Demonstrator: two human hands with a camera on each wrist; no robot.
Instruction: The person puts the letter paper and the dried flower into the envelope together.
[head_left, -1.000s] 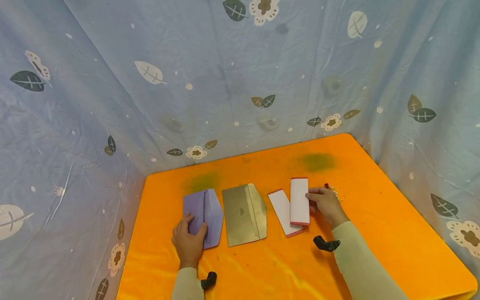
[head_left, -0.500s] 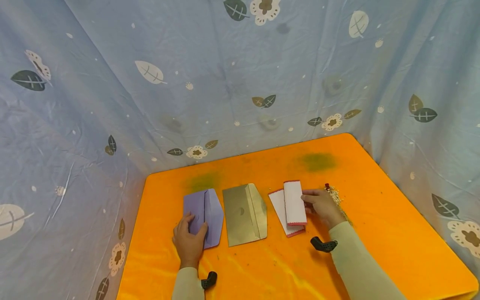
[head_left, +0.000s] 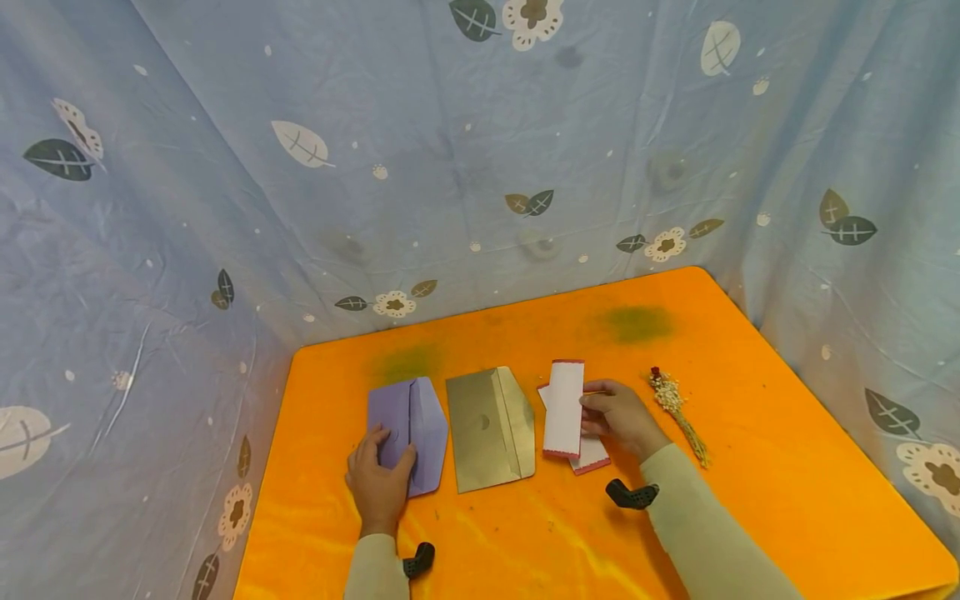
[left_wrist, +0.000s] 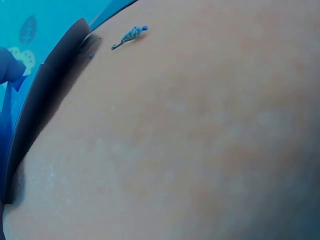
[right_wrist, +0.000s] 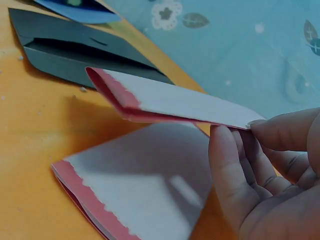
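Note:
My left hand [head_left: 378, 487] holds the purple envelope [head_left: 427, 433] at the left, fingers on its body and thumb by the pocket's opening. Its flap is unfolded. In the left wrist view, a fingertip [left_wrist: 10, 67] shows at the envelope's edge. My right hand [head_left: 622, 417] pinches a folded white card [head_left: 564, 408] with red scalloped ends by its right edge. The right wrist view shows this card [right_wrist: 175, 100] raised and tilted over a second white card [right_wrist: 145, 165], which lies on the table and is partly covered.
A gold envelope [head_left: 480, 433], flap unfolded, lies between the purple envelope and the cards. To the right lies a small dried flower bunch [head_left: 675, 408] with a red bloom. Patterned blue cloth [head_left: 420, 167] surrounds the orange-covered table [head_left: 495, 558].
My right hand has carried the held white card leftward across the second card. The dried flower bunch has come into full sight. My left hand and the purple envelope have stayed put.

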